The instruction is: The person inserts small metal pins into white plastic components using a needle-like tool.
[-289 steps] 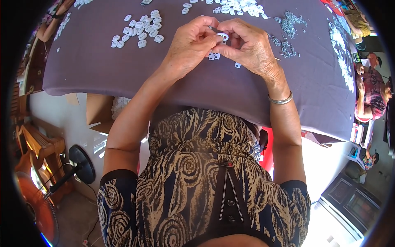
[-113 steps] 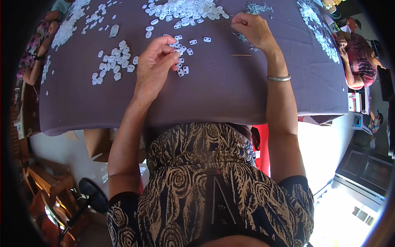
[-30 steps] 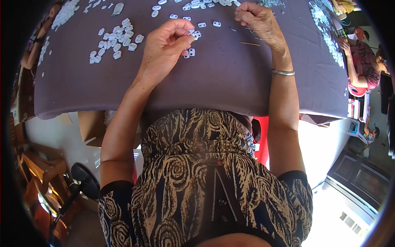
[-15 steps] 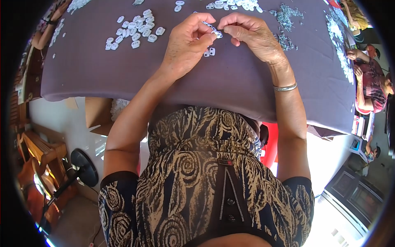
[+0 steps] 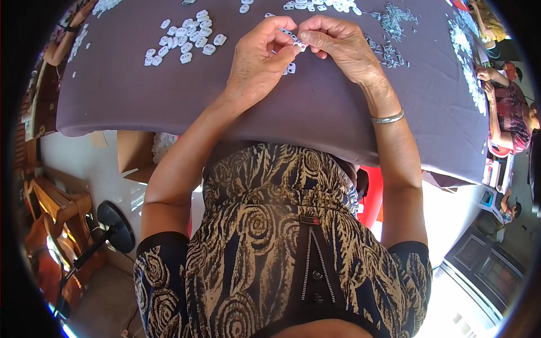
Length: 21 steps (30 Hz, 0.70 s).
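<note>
A: Left hand [image 5: 259, 55] status?
B: Thumb and fingers grasping a white piece [image 5: 302, 47], dark holes showing.
A: Where's the piece exactly?
B: Between both hands, at the left thumb tip, over the purple-grey cloth [image 5: 315, 118].
A: Right hand [image 5: 345, 49]?
B: Thumb and forefinger drawn together right beside the piece. Can't tell if they grip anything; too small.
A: Parts nearby?
B: Loose pieces [image 5: 291, 69] just below the hands, partly hidden by the left. White pile [image 5: 186, 36] well left. Grey pins [image 5: 387, 55] near the right hand, on its right. More white parts [image 5: 341, 5] beyond the hands.
A: Wrists?
B: Bracelet [image 5: 389, 119] on the right.
</note>
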Tool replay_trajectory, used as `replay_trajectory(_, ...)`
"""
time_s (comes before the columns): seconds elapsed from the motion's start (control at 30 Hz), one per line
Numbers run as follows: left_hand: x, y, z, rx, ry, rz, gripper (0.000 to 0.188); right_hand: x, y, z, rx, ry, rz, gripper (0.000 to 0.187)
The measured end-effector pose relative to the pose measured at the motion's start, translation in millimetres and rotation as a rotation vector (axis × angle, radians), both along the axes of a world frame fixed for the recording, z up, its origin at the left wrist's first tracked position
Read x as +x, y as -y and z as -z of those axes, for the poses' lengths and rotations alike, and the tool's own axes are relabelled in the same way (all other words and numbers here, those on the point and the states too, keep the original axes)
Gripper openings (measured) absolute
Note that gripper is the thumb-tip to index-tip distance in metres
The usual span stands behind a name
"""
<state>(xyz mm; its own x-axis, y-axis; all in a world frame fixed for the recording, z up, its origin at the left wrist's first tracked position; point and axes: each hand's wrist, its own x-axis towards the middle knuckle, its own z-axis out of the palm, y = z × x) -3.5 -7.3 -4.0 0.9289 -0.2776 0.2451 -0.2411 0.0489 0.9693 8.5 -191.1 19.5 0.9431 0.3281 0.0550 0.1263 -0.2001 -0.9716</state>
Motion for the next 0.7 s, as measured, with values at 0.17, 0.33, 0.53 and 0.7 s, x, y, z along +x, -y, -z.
replay_trajectory(0.17, -0.3, -0.4, 0.9, -0.007, 0.011, 0.006, 0.028, -0.8, 0.6, -1.2, -0.039, 0.037, -0.022, 0.021)
replay_trajectory(0.33, -0.2, -0.5, 3.5, -0.009, 0.012, 0.013, 0.028, 0.6, 2.0, -0.3, -0.138, 0.04, -0.019, 0.019)
replay_trajectory(0.53, -2.9, 2.2, 3.9, -0.053, -0.035, -0.007, 0.03, -1.5, -3.1, 1.6, -0.236, 0.241, -0.01, 0.017)
replay_trajectory(0.7, -7.5, 7.0, 0.8, -0.103, -0.054, -0.048, 0.031, -7.3, -9.9, -5.2, -0.282, 0.215, 0.034, 0.014)
